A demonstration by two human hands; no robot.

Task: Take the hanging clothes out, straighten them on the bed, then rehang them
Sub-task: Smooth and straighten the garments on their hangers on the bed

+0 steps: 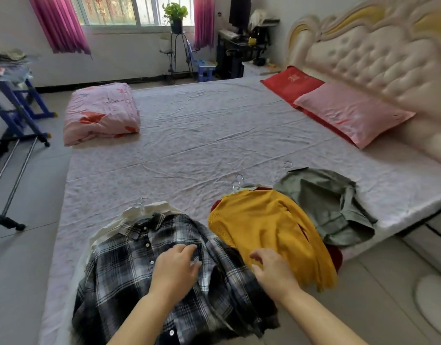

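A black-and-white plaid shirt (130, 270) lies on its hanger at the near edge of the bed (202, 135), over a white garment (140, 211). My left hand (177, 266) rests on the shirt's front, fingers loosely bent. My right hand (271, 270) hovers at the shirt's right side, beside a mustard-yellow sweater (269, 225) that lies over a dark red garment (335, 255). An olive-green shirt (331, 202) lies crumpled further right. Metal hanger hooks (235, 183) poke out above the clothes.
A folded pink quilt (101, 113) sits at the bed's far left corner. Pink pillow (351, 115) and red pillow (291, 83) lie by the tufted headboard (378, 53). A blue clothes rack (13, 115) stands on the floor at left.
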